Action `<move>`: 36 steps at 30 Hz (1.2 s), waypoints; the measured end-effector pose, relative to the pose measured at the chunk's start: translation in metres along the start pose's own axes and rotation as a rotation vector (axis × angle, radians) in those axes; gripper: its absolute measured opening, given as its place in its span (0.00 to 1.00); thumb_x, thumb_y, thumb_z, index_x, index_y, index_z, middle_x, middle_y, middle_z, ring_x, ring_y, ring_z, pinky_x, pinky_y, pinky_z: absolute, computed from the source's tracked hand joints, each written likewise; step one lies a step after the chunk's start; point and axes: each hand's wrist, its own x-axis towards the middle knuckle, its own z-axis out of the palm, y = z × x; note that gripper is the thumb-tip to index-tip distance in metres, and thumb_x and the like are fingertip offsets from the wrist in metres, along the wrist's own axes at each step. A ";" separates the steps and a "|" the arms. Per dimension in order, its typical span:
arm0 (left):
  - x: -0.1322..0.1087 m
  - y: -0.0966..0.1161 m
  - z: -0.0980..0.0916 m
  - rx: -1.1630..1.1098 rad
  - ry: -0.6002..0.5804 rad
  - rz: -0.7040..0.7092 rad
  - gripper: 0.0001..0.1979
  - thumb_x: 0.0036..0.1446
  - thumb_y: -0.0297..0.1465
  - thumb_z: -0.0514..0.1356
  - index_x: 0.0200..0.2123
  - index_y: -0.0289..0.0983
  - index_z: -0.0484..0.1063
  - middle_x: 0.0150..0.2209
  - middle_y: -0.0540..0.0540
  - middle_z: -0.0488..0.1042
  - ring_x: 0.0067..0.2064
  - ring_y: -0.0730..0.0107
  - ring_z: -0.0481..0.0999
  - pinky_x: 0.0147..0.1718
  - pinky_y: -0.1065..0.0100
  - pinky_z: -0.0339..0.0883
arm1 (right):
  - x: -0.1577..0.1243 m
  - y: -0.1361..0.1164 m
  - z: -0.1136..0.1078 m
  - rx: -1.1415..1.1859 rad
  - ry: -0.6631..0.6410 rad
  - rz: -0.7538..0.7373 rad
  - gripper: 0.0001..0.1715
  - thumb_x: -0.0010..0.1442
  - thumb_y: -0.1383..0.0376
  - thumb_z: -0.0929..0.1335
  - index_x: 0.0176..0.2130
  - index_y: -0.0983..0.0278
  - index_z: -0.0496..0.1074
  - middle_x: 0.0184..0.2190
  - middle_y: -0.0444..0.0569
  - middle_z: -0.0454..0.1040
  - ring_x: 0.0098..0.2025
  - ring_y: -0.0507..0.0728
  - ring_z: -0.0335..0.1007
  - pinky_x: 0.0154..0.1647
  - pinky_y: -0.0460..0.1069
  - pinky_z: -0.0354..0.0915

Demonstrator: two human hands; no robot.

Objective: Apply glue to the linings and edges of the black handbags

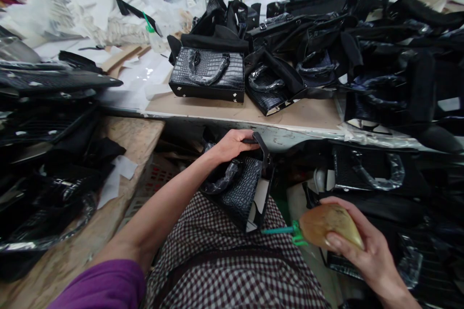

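My left hand (236, 144) is closed on the upper edge of a black crocodile-patterned handbag (237, 195), which hangs tilted over my checked apron (217, 270). Plastic film wraps the bag's handle, and pale lining shows along its open side. In my right hand (362, 241) is a squeeze glue bottle (328, 227) with amber contents, lying almost level. Its green nozzle points left, and the tip is close to the bag's lower corner; whether they touch I cannot tell.
On the bench ahead stands a finished-looking black handbag (208, 75), with many more piled to its right. Black bag parts (47, 130) are stacked on a wooden board (134, 135) at left. Another green-tipped bottle (155, 38) stands behind. More bags (373, 169) lie low at right.
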 end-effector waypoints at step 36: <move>-0.007 -0.002 0.002 0.151 0.098 0.050 0.05 0.58 0.30 0.64 0.34 0.35 0.80 0.38 0.46 0.78 0.42 0.65 0.77 0.48 0.66 0.68 | 0.054 0.010 0.005 -0.038 0.128 -0.106 0.31 0.49 0.52 0.79 0.49 0.59 0.74 0.37 0.49 0.75 0.26 0.56 0.68 0.17 0.47 0.67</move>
